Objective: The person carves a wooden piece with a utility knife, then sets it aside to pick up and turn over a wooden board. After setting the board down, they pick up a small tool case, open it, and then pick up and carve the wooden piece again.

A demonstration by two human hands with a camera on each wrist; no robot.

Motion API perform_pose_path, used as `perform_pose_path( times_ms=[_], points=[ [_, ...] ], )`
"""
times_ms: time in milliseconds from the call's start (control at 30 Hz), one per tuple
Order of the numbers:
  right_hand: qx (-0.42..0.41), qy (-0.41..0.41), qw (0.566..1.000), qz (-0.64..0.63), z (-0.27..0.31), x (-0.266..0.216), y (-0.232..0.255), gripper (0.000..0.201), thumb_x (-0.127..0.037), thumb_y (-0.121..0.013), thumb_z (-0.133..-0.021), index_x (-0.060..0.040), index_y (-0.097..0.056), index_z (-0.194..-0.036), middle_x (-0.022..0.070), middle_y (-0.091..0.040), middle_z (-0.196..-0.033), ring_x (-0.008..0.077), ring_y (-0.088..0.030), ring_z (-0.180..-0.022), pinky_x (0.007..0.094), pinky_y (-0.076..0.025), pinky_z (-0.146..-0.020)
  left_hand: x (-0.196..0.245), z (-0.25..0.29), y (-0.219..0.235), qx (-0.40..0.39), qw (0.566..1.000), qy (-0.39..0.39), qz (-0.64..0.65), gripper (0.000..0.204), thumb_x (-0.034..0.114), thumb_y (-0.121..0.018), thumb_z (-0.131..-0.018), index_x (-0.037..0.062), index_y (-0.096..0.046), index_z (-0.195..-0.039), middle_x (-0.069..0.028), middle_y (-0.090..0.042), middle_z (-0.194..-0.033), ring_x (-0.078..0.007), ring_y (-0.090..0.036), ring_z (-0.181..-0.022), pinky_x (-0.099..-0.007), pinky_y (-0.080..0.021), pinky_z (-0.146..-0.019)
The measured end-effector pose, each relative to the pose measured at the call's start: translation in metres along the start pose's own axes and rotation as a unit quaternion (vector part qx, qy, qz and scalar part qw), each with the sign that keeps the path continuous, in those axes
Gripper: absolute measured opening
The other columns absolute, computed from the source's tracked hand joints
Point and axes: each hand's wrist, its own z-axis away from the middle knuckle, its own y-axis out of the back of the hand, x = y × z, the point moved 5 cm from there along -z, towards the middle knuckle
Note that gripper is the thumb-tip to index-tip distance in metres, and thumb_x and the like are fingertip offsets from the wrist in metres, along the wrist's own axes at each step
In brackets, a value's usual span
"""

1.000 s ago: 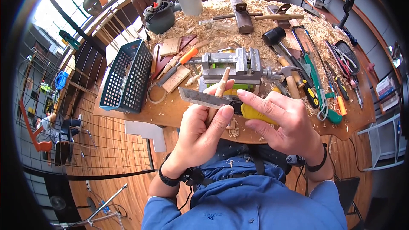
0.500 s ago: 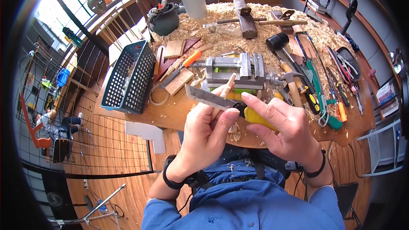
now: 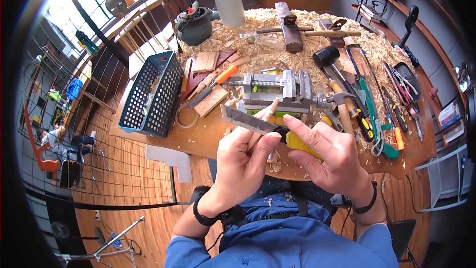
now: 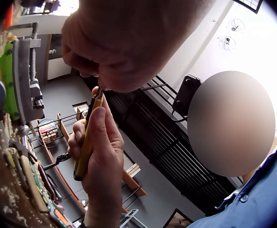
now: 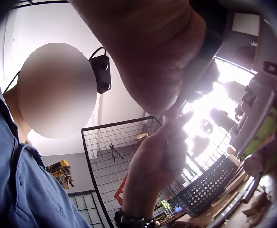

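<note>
In the head view my left hand [image 3: 238, 161] grips a slim wooden stick [image 3: 270, 110] whose pale tip points up and away. My right hand [image 3: 333, 155] holds a knife by its yellow handle [image 3: 297, 143], index finger laid along it. The wide grey blade [image 3: 248, 120] crosses over the stick, with my left thumb against the blade's near edge. The left wrist view shows the yellow handle [image 4: 84, 152] between the right hand's [image 4: 103, 166] thumb and fingers. Beyond the hands stands a metal vise [image 3: 277, 89]. Where the blade meets the wood cannot be seen clearly.
A perforated basket [image 3: 153, 94] stands at the table's left, beside wood pieces and an orange-handled tool [image 3: 218, 82]. Right of the vise lie a black mallet [image 3: 326, 56], a hammer [image 3: 342, 104] and saws. Wood shavings [image 3: 238, 44] cover the far part of the table.
Both hands have shifted slightly right and down in the head view, and the stick's tip leans further right. The grips look the same. The table scene has moved a little downward.
</note>
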Motion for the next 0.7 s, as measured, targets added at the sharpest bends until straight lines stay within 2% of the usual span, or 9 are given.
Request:
perform_pose_path(
  times_ms=[67, 133, 267, 333, 467, 533, 567, 633, 700],
  points=[
    [0.006, 0.008, 1.000, -0.001, 0.000, 0.000, 0.000, 0.057, -0.027, -0.076, -0.091, -0.0111, -0.061, -0.144, 0.0058, -0.051, -0.070, 0.0219, -0.054, -0.054, 0.0374, -0.047, -0.049, -0.005, 0.001, 0.000, -0.002, 0.999, 0.037, -0.019, 0.029, 0.006, -0.067, -0.100, -0.0088, -0.064, -0.124, -0.0234, -0.064, -0.137, -0.0151, -0.063, -0.105, -0.0329, -0.050, -0.093],
    [-0.002, 0.007, 1.000, -0.006, 0.000, 0.000, 0.001, 0.057, -0.026, -0.076, -0.092, -0.0109, -0.062, -0.144, 0.0061, -0.051, -0.070, 0.0221, -0.054, -0.054, 0.0376, -0.046, -0.049, -0.008, 0.000, -0.002, 0.007, 0.999, -0.023, 0.041, 0.031, 0.007, -0.067, -0.101, -0.0089, -0.062, -0.127, -0.0238, -0.065, -0.136, -0.0155, -0.062, -0.104, -0.0325, -0.050, -0.093],
    [-0.014, 0.002, 1.000, -0.018, 0.001, -0.001, 0.001, 0.056, -0.026, -0.075, -0.092, -0.0104, -0.062, -0.144, 0.0067, -0.051, -0.070, 0.0229, -0.053, -0.053, 0.0382, -0.045, -0.049, -0.015, 0.002, -0.002, -0.020, 0.999, -0.006, 0.041, 0.034, 0.007, -0.065, -0.102, -0.0088, -0.060, -0.132, -0.0240, -0.064, -0.137, -0.0155, -0.061, -0.106, -0.0332, -0.049, -0.094],
    [-0.014, 0.002, 1.000, -0.016, 0.001, -0.001, 0.001, 0.056, -0.025, -0.075, -0.092, -0.0103, -0.061, -0.144, 0.0069, -0.051, -0.070, 0.0231, -0.053, -0.054, 0.0382, -0.045, -0.050, -0.014, 0.002, -0.003, -0.017, 0.997, -0.022, 0.067, 0.035, 0.007, -0.065, -0.102, -0.0087, -0.060, -0.133, -0.0218, -0.062, -0.142, -0.0112, -0.059, -0.099, -0.0303, -0.051, -0.088],
    [-0.015, 0.001, 1.000, -0.003, 0.000, -0.003, 0.001, 0.057, -0.025, -0.075, -0.092, -0.0102, -0.060, -0.145, 0.0070, -0.051, -0.070, 0.0230, -0.054, -0.055, 0.0378, -0.045, -0.050, -0.008, 0.002, -0.004, -0.013, 0.998, 0.002, 0.062, 0.036, 0.005, -0.064, -0.102, -0.0085, -0.059, -0.134, -0.0178, -0.062, -0.143, -0.0061, -0.055, -0.088, -0.0253, -0.050, -0.078],
    [-0.016, -0.001, 1.000, -0.002, 0.000, -0.002, 0.001, 0.058, -0.025, -0.075, -0.092, -0.0103, -0.060, -0.145, 0.0070, -0.051, -0.071, 0.0229, -0.054, -0.055, 0.0377, -0.045, -0.051, -0.005, 0.001, -0.004, 0.006, 0.999, -0.045, 0.025, 0.039, 0.005, -0.065, -0.102, -0.0077, -0.057, -0.139, -0.0099, -0.070, -0.124, -0.0032, -0.050, -0.079, -0.0212, -0.046, -0.069],
    [-0.016, -0.003, 1.000, -0.002, 0.000, -0.002, 0.000, 0.058, -0.025, -0.075, -0.091, -0.0104, -0.060, -0.145, 0.0069, -0.051, -0.071, 0.0227, -0.054, -0.055, 0.0377, -0.046, -0.051, -0.007, 0.000, -0.004, 0.006, 0.999, -0.045, 0.025, 0.039, 0.005, -0.065, -0.102, -0.0077, -0.057, -0.139, -0.0099, -0.070, -0.124, -0.0032, -0.050, -0.079, -0.0212, -0.046, -0.069],
    [-0.015, -0.004, 1.000, 0.001, 0.000, -0.002, 0.000, 0.058, -0.024, -0.075, -0.091, -0.0105, -0.060, -0.145, 0.0068, -0.051, -0.071, 0.0225, -0.054, -0.055, 0.0376, -0.046, -0.051, -0.009, -0.002, -0.003, 0.009, 0.998, -0.061, 0.027, 0.044, 0.006, -0.066, -0.102, -0.0067, -0.056, -0.142, -0.0040, -0.069, -0.102, -0.0035, -0.049, -0.077, -0.0204, -0.045, -0.068],
    [-0.013, -0.005, 1.000, 0.003, 0.000, -0.001, 0.000, 0.058, -0.024, -0.076, -0.091, -0.0107, -0.060, -0.145, 0.0067, -0.051, -0.071, 0.0223, -0.054, -0.055, 0.0376, -0.046, -0.051, -0.006, -0.002, -0.001, 0.005, 0.998, -0.060, -0.001, 0.044, 0.006, -0.066, -0.101, -0.0063, -0.056, -0.143, -0.0022, -0.067, -0.096, -0.0036, -0.049, -0.076, -0.0200, -0.044, -0.068]
  ],
)
